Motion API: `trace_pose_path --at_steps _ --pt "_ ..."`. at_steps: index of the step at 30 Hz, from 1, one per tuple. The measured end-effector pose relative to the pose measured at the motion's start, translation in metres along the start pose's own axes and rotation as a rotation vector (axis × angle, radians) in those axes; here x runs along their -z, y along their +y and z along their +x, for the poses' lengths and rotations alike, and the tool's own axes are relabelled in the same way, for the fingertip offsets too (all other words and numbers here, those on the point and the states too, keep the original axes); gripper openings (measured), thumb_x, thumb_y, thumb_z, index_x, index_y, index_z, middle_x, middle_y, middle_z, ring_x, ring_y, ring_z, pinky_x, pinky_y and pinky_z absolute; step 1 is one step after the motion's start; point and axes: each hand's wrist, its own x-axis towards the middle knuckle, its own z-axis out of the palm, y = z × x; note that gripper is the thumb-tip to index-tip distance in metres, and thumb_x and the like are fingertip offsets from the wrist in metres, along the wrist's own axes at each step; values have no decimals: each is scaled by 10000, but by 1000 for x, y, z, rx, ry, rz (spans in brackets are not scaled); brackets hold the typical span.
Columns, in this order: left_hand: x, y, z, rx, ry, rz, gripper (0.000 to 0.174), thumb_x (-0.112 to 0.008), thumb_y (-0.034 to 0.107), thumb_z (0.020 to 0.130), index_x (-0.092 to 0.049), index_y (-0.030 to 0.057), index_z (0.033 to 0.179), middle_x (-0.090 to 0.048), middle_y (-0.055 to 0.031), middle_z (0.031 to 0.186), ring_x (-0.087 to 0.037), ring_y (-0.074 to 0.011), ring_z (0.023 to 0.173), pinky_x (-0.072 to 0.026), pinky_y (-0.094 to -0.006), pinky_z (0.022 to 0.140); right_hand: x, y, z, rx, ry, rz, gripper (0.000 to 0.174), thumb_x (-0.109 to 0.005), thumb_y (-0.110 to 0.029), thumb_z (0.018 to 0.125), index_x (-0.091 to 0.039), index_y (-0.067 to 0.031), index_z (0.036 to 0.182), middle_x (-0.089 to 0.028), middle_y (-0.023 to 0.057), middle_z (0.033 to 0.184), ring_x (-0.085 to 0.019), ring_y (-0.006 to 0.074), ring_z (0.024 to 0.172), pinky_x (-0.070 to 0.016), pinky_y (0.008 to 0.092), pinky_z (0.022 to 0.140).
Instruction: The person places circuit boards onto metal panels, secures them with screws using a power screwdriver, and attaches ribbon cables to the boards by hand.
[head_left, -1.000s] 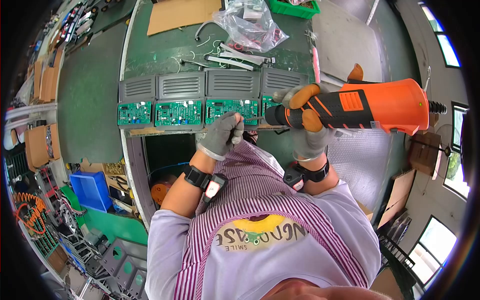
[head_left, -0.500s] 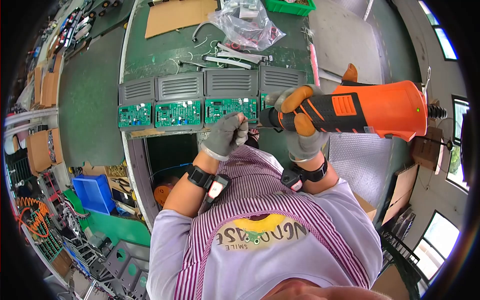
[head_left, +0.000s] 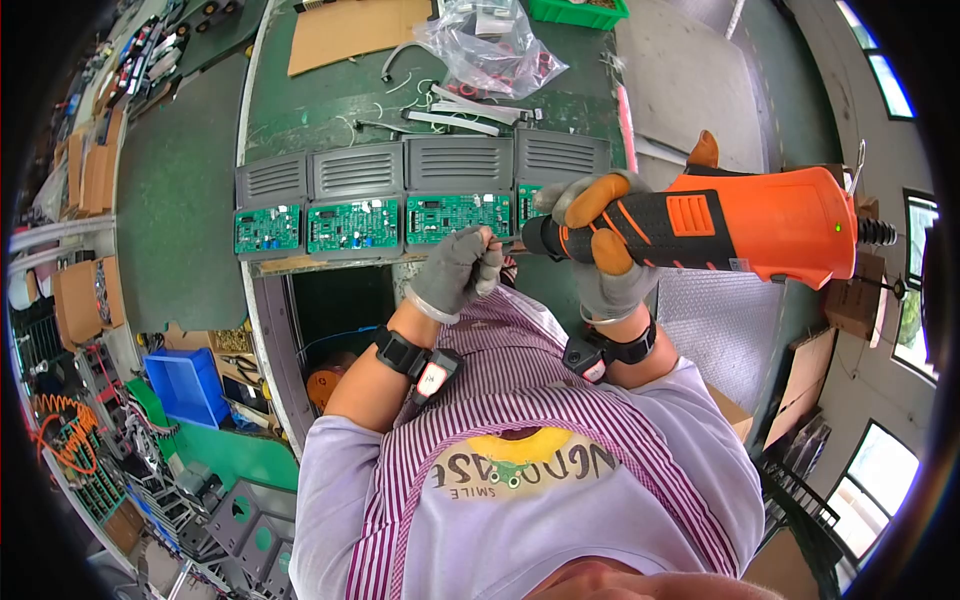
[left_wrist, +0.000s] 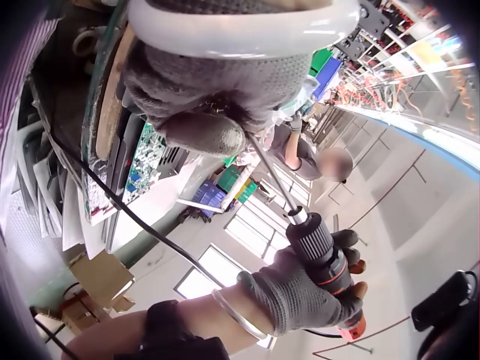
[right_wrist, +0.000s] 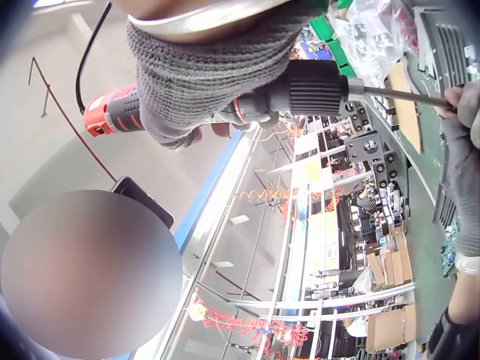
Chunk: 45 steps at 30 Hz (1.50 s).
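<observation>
Gloved in grey with orange fingertips, my right hand (head_left: 612,288) grips an orange and black electric screwdriver (head_left: 765,222), held sideways above the bench edge. Its long metal bit (right_wrist: 405,95) points left toward my left hand (head_left: 452,275). The left thumb and fingers are curled and pinch the bit's tip, as the right wrist view shows; the very end is hidden between them. Small dark bits show in the folds of the left glove in the left wrist view. Just beyond the hands, green circuit boards (head_left: 458,216) sit in a row of grey vented housings (head_left: 460,165).
Cables (head_left: 455,122) and a clear plastic bag (head_left: 495,50) lie farther back on the green bench, with cardboard (head_left: 350,35) and a green bin (head_left: 580,12). A blue crate (head_left: 187,385) stands at the left. A black cord (left_wrist: 150,229) crosses the left wrist view.
My left hand has shifted slightly to the right, and the right hand with the screwdriver slightly down. The bit stays between the left fingers. The boards have not moved on the bench.
</observation>
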Motion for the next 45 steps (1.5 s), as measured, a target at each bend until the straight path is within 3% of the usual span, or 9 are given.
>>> trace_pose_path --at_steps 3,6,11,12,23,25,30,37,45 --pt "4 -6 2 -15 -25 -17 249 -472 272 896 -482 25 862 -438 -14 656 -374 -70 501 -307 -189 402 3 2 1 22 -16 24 243 -646 -135 748 -525 18 893 -604 148 879 -585 202 796 -478 316 726" --pt "4 0 0 -62 15 256 248 -462 266 902 -504 22 914 -455 -6 656 -385 -47 477 -292 -173 372 8 -2 -3 -112 -31 -141 361 -664 -238 768 -504 -6 994 -575 108 855 -580 239 792 -481 431 752" --pt "21 26 9 -178 285 550 245 -456 236 904 -524 20 997 -493 1 659 -418 -34 444 -328 -170 369 12 19 -10 -85 93 -399 110 -551 72 648 -574 10 736 -606 85 770 -575 163 696 -462 256 639" --pt "26 29 12 -285 247 498 211 -439 203 903 -504 24 993 -508 -21 686 -440 -57 475 -353 -181 381 13 22 -10 -104 102 -416 99 -551 74 648 -577 7 716 -606 83 758 -575 160 688 -461 252 632" --pt "37 47 34 -119 199 272 166 -469 190 892 -491 25 905 -520 -44 730 -455 -84 534 -353 -195 412 20 38 -16 -111 -10 -622 128 -604 31 652 -600 -18 771 -599 31 718 -555 126 635 -450 238 603" --pt "41 47 35 -108 178 217 193 -494 215 888 -506 22 894 -516 -37 720 -451 -79 539 -345 -191 415 27 45 -24 -46 -157 -957 151 -626 -4 650 -599 -22 797 -586 22 706 -539 124 616 -441 229 594" --pt "47 46 36 -103 94 77 231 -505 216 884 -537 2 963 -508 -22 707 -446 -78 558 -355 -194 447 7 34 -19 -277 -177 -565 184 -647 -31 623 -584 -34 796 -580 13 713 -544 153 623 -445 246 578" --pt "59 39 42 -145 -23 23 241 -472 119 870 -535 -11 1063 -532 -34 783 -466 -100 582 -389 -216 502 5 44 -9 -84 -164 -839 146 -661 -37 628 -612 -59 765 -606 44 715 -578 181 632 -463 264 605" --pt "55 43 36 -191 55 35 104 -501 127 863 -525 29 889 -539 -37 760 -478 -93 580 -389 -214 492 10 49 -14 -141 -100 -771 113 -642 -32 632 -620 -62 740 -607 36 693 -576 168 629 -461 267 605"
